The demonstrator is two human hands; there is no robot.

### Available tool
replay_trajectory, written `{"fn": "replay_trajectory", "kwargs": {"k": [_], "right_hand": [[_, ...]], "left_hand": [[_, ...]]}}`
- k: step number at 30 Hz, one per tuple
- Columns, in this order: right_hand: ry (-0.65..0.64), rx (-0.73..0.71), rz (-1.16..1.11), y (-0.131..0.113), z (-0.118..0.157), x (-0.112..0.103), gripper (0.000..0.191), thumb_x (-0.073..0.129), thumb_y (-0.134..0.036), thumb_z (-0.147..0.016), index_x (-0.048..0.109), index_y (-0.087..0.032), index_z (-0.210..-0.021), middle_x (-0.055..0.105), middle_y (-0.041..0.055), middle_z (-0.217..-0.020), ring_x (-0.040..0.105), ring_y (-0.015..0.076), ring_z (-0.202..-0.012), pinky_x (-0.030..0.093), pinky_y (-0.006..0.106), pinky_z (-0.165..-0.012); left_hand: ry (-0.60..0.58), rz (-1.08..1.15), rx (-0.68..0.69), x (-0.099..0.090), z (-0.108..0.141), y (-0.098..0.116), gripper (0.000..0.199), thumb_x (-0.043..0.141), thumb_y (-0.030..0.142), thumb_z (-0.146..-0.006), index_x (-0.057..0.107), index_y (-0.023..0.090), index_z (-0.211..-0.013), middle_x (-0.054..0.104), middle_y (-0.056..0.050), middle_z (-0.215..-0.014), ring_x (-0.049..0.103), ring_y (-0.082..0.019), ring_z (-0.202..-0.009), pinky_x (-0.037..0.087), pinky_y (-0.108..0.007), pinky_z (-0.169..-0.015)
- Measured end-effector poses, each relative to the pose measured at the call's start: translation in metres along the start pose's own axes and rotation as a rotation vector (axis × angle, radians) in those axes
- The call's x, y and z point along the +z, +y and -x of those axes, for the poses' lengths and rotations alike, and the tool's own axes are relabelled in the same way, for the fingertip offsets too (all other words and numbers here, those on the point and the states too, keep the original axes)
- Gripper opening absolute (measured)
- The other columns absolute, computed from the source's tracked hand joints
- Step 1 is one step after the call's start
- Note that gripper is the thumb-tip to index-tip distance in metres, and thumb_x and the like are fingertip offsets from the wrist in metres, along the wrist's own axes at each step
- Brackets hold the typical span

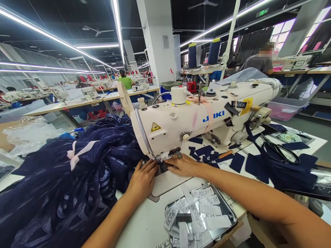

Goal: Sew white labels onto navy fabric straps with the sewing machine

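1. Left hand [143, 177] and right hand [184, 166] lie flat, fingers outstretched, apparently steadying the small dark piece [162, 167] beneath the JUKI sewing machine [178, 120] head
2. Metal tray [224, 204] likely keeps printed labels [198, 213] within reach

Crumpled navy fabric [100, 148] lies heaped beside the white sewing machine [165, 120].

Over there the sewing machine [191, 113] stands on the bench [137, 222], a heap of fabric [64, 196] to the sewer's left, cut pieces [256, 167] to the right, labels [218, 222] in a tray [228, 207] before it, thread cones [192, 57] behind.
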State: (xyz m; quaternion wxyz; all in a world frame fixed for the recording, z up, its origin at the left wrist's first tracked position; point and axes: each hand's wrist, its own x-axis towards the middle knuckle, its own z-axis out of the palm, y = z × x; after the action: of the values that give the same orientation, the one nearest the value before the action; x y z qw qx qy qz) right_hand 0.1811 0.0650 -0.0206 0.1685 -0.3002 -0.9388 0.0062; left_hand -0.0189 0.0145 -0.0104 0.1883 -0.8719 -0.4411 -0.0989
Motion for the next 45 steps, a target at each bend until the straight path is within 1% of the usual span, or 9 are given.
{"fn": "replay_trajectory", "kwargs": {"k": [2,5,9,13,19,25,30,37,45], "right_hand": [[0.011,0.031,0.080,0.000,-0.002,0.001,0.033,0.041,-0.029,-0.086,0.053,-0.010,-0.111,0.060,0.0145,-0.100,0.055,0.0229,-0.092,0.043,0.038,-0.080],[0.013,0.009,0.160,-0.003,-0.002,-0.002,0.036,0.044,-0.033,-0.085,0.055,-0.007,-0.106,0.060,0.0171,-0.095,0.053,0.0245,-0.094,0.037,0.042,-0.087],[-0.027,-0.046,0.179,-0.012,0.006,-0.012,0.033,0.053,-0.035,-0.079,0.060,-0.006,-0.092,0.060,0.0176,-0.094,0.053,0.0259,-0.092,0.032,0.044,-0.091],[-0.099,-0.083,0.205,-0.019,0.017,-0.019,0.017,0.055,-0.019,-0.073,0.062,-0.007,-0.084,0.060,0.0139,-0.088,0.053,0.0240,-0.089,0.035,0.039,-0.090],[-0.109,-0.177,0.248,-0.011,0.018,-0.014,0.021,0.047,0.001,-0.070,0.060,-0.009,-0.083,0.058,0.0119,-0.088,0.054,0.0198,-0.085,0.041,0.031,-0.081],[-0.111,-0.206,0.264,-0.013,0.015,-0.014,0.019,0.047,0.001,-0.071,0.059,-0.010,-0.080,0.057,0.0098,-0.083,0.053,0.0177,-0.076,0.044,0.029,-0.073],[-0.092,-0.202,0.270,-0.017,0.014,-0.013,0.018,0.045,0.000,-0.073,0.059,-0.010,-0.081,0.056,0.0098,-0.081,0.053,0.0186,-0.076,0.044,0.030,-0.070],[-0.109,-0.183,0.279,-0.022,0.013,-0.007,0.020,0.045,0.001,-0.071,0.058,-0.008,-0.083,0.055,0.0113,-0.085,0.052,0.0201,-0.080,0.044,0.031,-0.071],[-0.129,-0.129,0.294,-0.030,0.010,-0.006,0.023,0.041,0.002,-0.073,0.059,-0.007,-0.085,0.055,0.0137,-0.088,0.052,0.0218,-0.083,0.043,0.035,-0.077]], "left_hand": [[0.039,-0.096,-0.068,-0.002,0.001,0.007,0.026,0.039,0.015,-0.079,0.063,0.011,-0.090,0.064,-0.013,-0.087,0.057,-0.025,-0.083,0.044,-0.041,-0.072],[0.041,-0.237,-0.163,-0.005,0.003,0.015,0.025,0.041,0.019,-0.079,0.063,0.010,-0.087,0.060,-0.011,-0.069,0.055,-0.024,-0.065,0.039,-0.037,-0.057],[0.027,-0.268,-0.198,-0.005,-0.003,0.014,0.026,0.045,0.016,-0.077,0.061,0.014,-0.097,0.062,-0.012,-0.080,0.055,-0.025,-0.074,0.037,-0.040,-0.068],[-0.003,-0.178,-0.154,-0.004,-0.015,0.009,0.019,0.048,0.013,-0.073,0.063,0.017,-0.086,0.063,-0.010,-0.080,0.054,-0.026,-0.085,0.035,-0.043,-0.080],[-0.030,-0.159,-0.155,-0.003,-0.021,0.007,0.019,0.050,0.013,-0.072,0.062,0.017,-0.085,0.065,-0.009,-0.080,0.054,-0.027,-0.088,0.036,-0.044,-0.080],[-0.003,-0.149,-0.150,-0.001,-0.020,0.005,0.020,0.049,0.013,-0.072,0.063,0.017,-0.085,0.065,-0.009,-0.082,0.054,-0.027,-0.089,0.037,-0.045,-0.081],[0.006,-0.141,-0.156,0.001,-0.020,0.004,0.020,0.049,0.013,-0.072,0.063,0.018,-0.085,0.065,-0.010,-0.084,0.053,-0.027,-0.090,0.036,-0.045,-0.081],[-0.038,-0.119,-0.188,0.001,-0.021,0.004,0.020,0.046,0.015,-0.075,0.062,0.018,-0.087,0.064,-0.010,-0.091,0.052,-0.027,-0.093,0.035,-0.045,-0.082],[-0.098,-0.098,-0.208,0.003,-0.029,0.000,0.021,0.042,0.015,-0.078,0.063,0.017,-0.082,0.064,-0.012,-0.088,0.053,-0.027,-0.091,0.035,-0.045,-0.081]]}}
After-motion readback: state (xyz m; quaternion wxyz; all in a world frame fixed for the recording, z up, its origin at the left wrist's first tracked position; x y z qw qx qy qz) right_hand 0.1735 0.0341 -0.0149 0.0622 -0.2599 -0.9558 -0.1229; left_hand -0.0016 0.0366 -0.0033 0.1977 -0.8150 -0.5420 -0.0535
